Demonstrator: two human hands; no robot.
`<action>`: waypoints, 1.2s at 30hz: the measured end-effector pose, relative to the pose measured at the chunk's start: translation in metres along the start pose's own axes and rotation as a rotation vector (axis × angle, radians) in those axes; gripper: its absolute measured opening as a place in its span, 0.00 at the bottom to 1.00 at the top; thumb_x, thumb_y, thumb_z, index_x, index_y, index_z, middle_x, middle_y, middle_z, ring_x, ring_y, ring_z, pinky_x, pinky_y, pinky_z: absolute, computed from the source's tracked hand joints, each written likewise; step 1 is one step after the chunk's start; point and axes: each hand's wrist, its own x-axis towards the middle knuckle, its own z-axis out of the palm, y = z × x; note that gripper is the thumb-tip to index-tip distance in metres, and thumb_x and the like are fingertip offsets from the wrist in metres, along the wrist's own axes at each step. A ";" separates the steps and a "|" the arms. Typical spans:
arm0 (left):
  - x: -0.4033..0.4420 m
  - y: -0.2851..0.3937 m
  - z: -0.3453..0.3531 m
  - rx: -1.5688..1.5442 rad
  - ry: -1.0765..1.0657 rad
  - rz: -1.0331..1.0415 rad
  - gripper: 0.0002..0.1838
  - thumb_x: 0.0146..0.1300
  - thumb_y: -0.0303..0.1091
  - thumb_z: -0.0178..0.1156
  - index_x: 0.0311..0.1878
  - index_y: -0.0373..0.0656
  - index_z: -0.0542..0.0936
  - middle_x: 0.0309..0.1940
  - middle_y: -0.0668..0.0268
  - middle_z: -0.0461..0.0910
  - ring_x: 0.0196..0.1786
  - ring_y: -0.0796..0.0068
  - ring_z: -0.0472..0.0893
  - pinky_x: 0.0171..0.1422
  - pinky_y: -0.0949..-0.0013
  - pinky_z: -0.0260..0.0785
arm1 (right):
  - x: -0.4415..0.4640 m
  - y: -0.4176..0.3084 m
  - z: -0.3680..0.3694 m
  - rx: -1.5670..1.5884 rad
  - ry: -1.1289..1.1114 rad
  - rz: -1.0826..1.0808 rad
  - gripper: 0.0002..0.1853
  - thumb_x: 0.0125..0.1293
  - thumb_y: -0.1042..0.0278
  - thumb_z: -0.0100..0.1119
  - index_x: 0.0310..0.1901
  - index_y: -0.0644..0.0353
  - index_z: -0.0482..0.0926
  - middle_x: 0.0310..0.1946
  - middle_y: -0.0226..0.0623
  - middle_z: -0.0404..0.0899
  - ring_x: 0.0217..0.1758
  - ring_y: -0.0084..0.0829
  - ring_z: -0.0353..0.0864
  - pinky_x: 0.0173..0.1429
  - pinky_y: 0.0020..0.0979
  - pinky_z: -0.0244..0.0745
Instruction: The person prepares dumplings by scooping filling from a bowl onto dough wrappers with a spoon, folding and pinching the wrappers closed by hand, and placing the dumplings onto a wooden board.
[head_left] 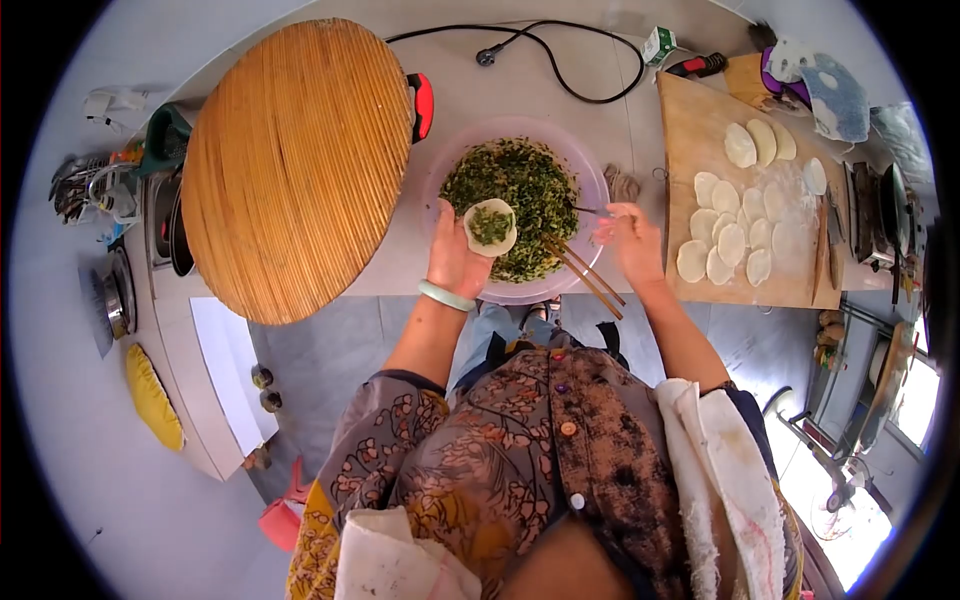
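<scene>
My left hand [457,252], with a pale green bangle at the wrist, holds a round dumpling wrapper [509,238] over the near left side of the bowl. A small heap of chopped green filling [489,226] lies in the wrapper's middle. At the bowl's right rim, the fingers of my right hand [634,240] are closed on a thin metal utensil [590,210]; its head is not clearly visible against the filling. The pinkish plastic bowl [590,165] contains chopped greens [515,165]. A pair of wooden chopsticks [590,280] leans over its near right rim.
Several round wrappers [732,244] lie on a wooden board [695,120] at the right, with a rolling pin [821,250] near its right edge. A large round slatted wooden lid [300,160] stands at the left. A black cable with plug [486,57] lies behind the bowl.
</scene>
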 end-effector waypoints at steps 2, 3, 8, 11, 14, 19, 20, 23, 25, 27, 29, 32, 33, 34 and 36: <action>0.000 0.000 0.000 0.008 -0.013 0.013 0.35 0.76 0.59 0.35 0.64 0.34 0.66 0.58 0.55 0.74 0.63 0.60 0.73 0.69 0.57 0.65 | 0.000 -0.004 -0.012 0.214 0.065 0.148 0.13 0.74 0.65 0.48 0.49 0.68 0.75 0.35 0.47 0.82 0.33 0.34 0.84 0.41 0.32 0.82; 0.001 0.000 0.000 0.009 -0.005 0.011 0.36 0.75 0.60 0.35 0.64 0.32 0.66 0.59 0.54 0.74 0.63 0.60 0.73 0.69 0.57 0.65 | -0.004 -0.009 -0.018 0.263 0.093 0.174 0.13 0.74 0.65 0.48 0.49 0.68 0.75 0.35 0.47 0.82 0.33 0.34 0.84 0.41 0.32 0.82; 0.002 -0.001 0.002 0.017 0.011 -0.004 0.38 0.75 0.60 0.35 0.64 0.29 0.66 0.61 0.52 0.72 0.65 0.58 0.72 0.71 0.56 0.64 | -0.019 -0.021 -0.032 0.415 0.121 0.215 0.14 0.74 0.65 0.49 0.50 0.68 0.74 0.37 0.49 0.82 0.38 0.35 0.83 0.43 0.33 0.81; 0.003 -0.004 0.012 0.030 0.013 -0.029 0.35 0.75 0.59 0.35 0.63 0.33 0.67 0.57 0.55 0.75 0.62 0.60 0.74 0.68 0.57 0.66 | -0.029 -0.028 -0.035 0.461 0.106 0.196 0.15 0.74 0.64 0.49 0.51 0.68 0.73 0.38 0.49 0.81 0.39 0.35 0.82 0.44 0.34 0.80; 0.008 -0.010 0.022 0.042 -0.015 -0.079 0.36 0.75 0.60 0.35 0.62 0.31 0.67 0.57 0.54 0.75 0.62 0.60 0.74 0.68 0.57 0.66 | -0.044 -0.051 -0.028 0.471 0.054 0.103 0.15 0.74 0.64 0.48 0.52 0.69 0.73 0.39 0.49 0.82 0.40 0.35 0.82 0.45 0.35 0.79; 0.009 -0.013 0.051 -0.007 -0.127 -0.117 0.38 0.75 0.61 0.32 0.62 0.29 0.68 0.58 0.53 0.74 0.62 0.59 0.73 0.69 0.56 0.65 | -0.080 -0.076 -0.009 0.033 -0.052 -0.202 0.13 0.71 0.71 0.51 0.53 0.69 0.75 0.43 0.49 0.83 0.42 0.39 0.84 0.49 0.37 0.80; 0.010 -0.013 0.051 -0.002 -0.137 -0.116 0.38 0.75 0.61 0.32 0.62 0.30 0.67 0.58 0.53 0.74 0.62 0.59 0.73 0.69 0.56 0.65 | -0.080 -0.074 -0.009 -0.167 -0.110 -0.419 0.13 0.69 0.74 0.52 0.52 0.68 0.75 0.43 0.50 0.83 0.42 0.41 0.84 0.49 0.37 0.80; 0.012 -0.011 0.055 0.019 -0.152 -0.109 0.39 0.75 0.62 0.32 0.62 0.30 0.67 0.58 0.53 0.74 0.62 0.59 0.73 0.68 0.56 0.65 | -0.079 -0.060 -0.003 -0.547 -0.232 -0.918 0.18 0.57 0.83 0.59 0.51 0.64 0.79 0.44 0.52 0.82 0.41 0.49 0.83 0.47 0.37 0.81; 0.010 -0.009 0.059 0.036 -0.140 -0.096 0.39 0.74 0.62 0.32 0.62 0.30 0.67 0.57 0.53 0.74 0.62 0.59 0.74 0.68 0.56 0.65 | -0.081 -0.059 0.000 -0.545 -0.263 -0.935 0.18 0.57 0.83 0.59 0.50 0.64 0.79 0.44 0.52 0.82 0.42 0.48 0.83 0.46 0.37 0.81; 0.011 -0.009 0.056 0.016 -0.148 -0.083 0.39 0.74 0.62 0.33 0.62 0.30 0.67 0.57 0.53 0.75 0.61 0.59 0.74 0.68 0.56 0.65 | -0.082 -0.060 0.000 -0.533 -0.270 -0.937 0.17 0.59 0.82 0.58 0.51 0.65 0.79 0.44 0.51 0.82 0.42 0.46 0.83 0.46 0.37 0.81; 0.012 -0.008 0.054 0.000 -0.161 -0.080 0.39 0.74 0.63 0.33 0.62 0.30 0.68 0.57 0.53 0.75 0.61 0.59 0.74 0.68 0.56 0.65 | -0.081 -0.065 -0.004 -0.516 -0.254 -0.926 0.15 0.63 0.80 0.56 0.52 0.66 0.78 0.43 0.50 0.83 0.42 0.44 0.84 0.48 0.37 0.81; 0.010 -0.007 0.052 -0.014 -0.165 -0.083 0.40 0.74 0.63 0.33 0.61 0.30 0.68 0.56 0.53 0.75 0.61 0.59 0.74 0.68 0.56 0.66 | -0.089 -0.077 -0.007 -0.131 -0.146 -0.417 0.12 0.71 0.73 0.51 0.52 0.68 0.76 0.41 0.48 0.83 0.40 0.38 0.84 0.47 0.36 0.80; 0.008 -0.005 0.054 -0.018 -0.158 -0.083 0.40 0.74 0.63 0.32 0.61 0.30 0.68 0.56 0.53 0.75 0.62 0.59 0.74 0.67 0.56 0.66 | -0.087 -0.080 -0.007 0.063 -0.100 -0.302 0.13 0.73 0.70 0.50 0.52 0.69 0.76 0.40 0.48 0.83 0.39 0.36 0.83 0.47 0.36 0.80; 0.007 -0.005 0.055 -0.021 -0.151 -0.084 0.40 0.74 0.63 0.32 0.61 0.30 0.69 0.56 0.53 0.75 0.62 0.59 0.74 0.67 0.57 0.66 | -0.080 -0.084 -0.007 0.254 -0.054 -0.185 0.13 0.74 0.68 0.48 0.52 0.69 0.75 0.40 0.48 0.83 0.38 0.35 0.83 0.47 0.36 0.80; 0.006 -0.004 0.054 -0.012 -0.167 -0.086 0.40 0.74 0.64 0.32 0.60 0.31 0.69 0.55 0.53 0.75 0.61 0.60 0.74 0.67 0.57 0.66 | -0.070 -0.084 -0.008 0.495 -0.011 -0.037 0.14 0.75 0.65 0.48 0.51 0.69 0.75 0.38 0.48 0.82 0.36 0.33 0.83 0.45 0.35 0.80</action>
